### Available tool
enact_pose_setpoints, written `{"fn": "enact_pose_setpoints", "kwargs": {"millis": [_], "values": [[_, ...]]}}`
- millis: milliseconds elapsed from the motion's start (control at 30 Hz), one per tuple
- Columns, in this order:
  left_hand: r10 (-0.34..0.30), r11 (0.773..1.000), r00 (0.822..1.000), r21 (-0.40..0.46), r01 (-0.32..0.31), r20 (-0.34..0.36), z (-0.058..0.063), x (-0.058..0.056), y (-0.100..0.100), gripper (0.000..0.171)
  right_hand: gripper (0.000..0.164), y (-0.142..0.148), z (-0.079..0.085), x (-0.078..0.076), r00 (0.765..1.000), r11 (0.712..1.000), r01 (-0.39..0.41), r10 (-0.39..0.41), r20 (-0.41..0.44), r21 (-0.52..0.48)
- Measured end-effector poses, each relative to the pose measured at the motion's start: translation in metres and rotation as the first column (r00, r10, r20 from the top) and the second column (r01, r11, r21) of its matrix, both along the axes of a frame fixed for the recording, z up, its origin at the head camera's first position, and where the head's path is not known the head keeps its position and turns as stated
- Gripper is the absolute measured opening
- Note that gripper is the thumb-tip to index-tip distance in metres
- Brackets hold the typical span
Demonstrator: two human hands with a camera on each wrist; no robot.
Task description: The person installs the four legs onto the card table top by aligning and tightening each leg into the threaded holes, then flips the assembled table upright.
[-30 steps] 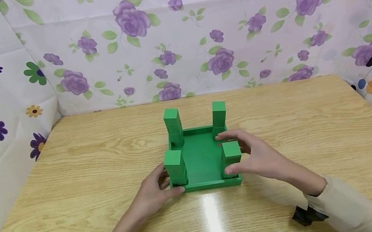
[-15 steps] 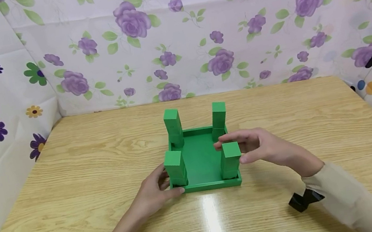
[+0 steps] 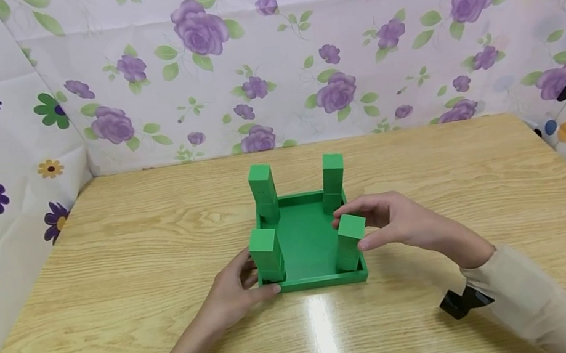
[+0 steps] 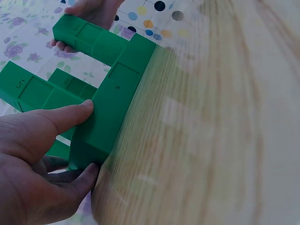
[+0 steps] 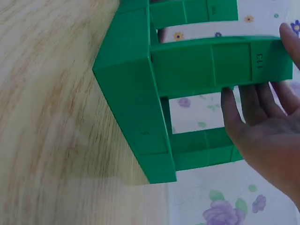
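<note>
A shallow green tray sits on the table with an upright column of stacked green blocks at each corner. My left hand grips the tray's front left corner, its thumb on the front wall beside the front left column. Around the upper part of the front right column are the thumb and fingers of my right hand. This column leans slightly right and its top is turned. In the right wrist view, the number 113 shows near the top of the column; the thumb is partly out of frame.
The back left column and back right column stand behind. A wooden table extends around the tray. Flowered cloth hangs behind the table, with patterned cloth at both sides.
My right thumb has moved from the column's front to its right side, and the fingers have closed in. The front right column has turned and tilted a little. The left hand stays put.
</note>
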State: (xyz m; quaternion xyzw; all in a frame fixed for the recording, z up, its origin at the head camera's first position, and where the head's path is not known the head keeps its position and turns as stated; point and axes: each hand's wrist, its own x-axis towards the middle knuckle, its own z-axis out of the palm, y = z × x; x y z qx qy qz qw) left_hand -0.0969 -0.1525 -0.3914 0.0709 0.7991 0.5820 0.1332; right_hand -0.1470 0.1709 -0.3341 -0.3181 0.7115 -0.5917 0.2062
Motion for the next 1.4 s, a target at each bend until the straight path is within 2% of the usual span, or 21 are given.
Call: {"fn": "enact_pose_setpoints", "kwargs": {"millis": [200, 500, 767, 967, 1133, 1400], "values": [[-0.010, 1.000, 1.000, -0.001, 0.010, -0.012, 0.002, -0.001, -0.001, 0.077, 0.047, -0.004, 0.006, 0.008, 0.992, 0.991, 0.110, -0.105, -0.067, 0.075], [-0.017, 1.000, 1.000, 0.007, 0.017, -0.014, 0.003, -0.001, 0.001, 0.077, 0.043, -0.008, 0.008, 0.016, 0.959, 0.953, 0.264, -0.244, -0.144, 0.147], [-0.013, 1.000, 1.000, 0.004, 0.013, -0.013, 0.004, -0.002, 0.002, 0.077, 0.036, -0.017, 0.008, 0.020, 0.919, 0.928, 0.359, -0.333, -0.211, 0.096], [-0.013, 1.000, 1.000, 0.001, 0.013, -0.015, 0.004, -0.004, 0.002, 0.077, 0.038, -0.023, 0.007, 0.026, 0.880, 0.893, 0.442, -0.416, -0.228, 0.078], [-0.012, 1.000, 1.000, -0.003, 0.012, -0.019, 0.004, -0.004, 0.003, 0.077, 0.038, -0.025, 0.005, 0.029, 0.859, 0.875, 0.477, -0.442, -0.257, 0.090], [-0.004, 1.000, 1.000, -0.019, 0.004, -0.028, 0.004, -0.004, 0.003, 0.077, 0.038, -0.027, 0.005, 0.031, 0.853, 0.867, 0.489, -0.451, -0.263, 0.096]]}}
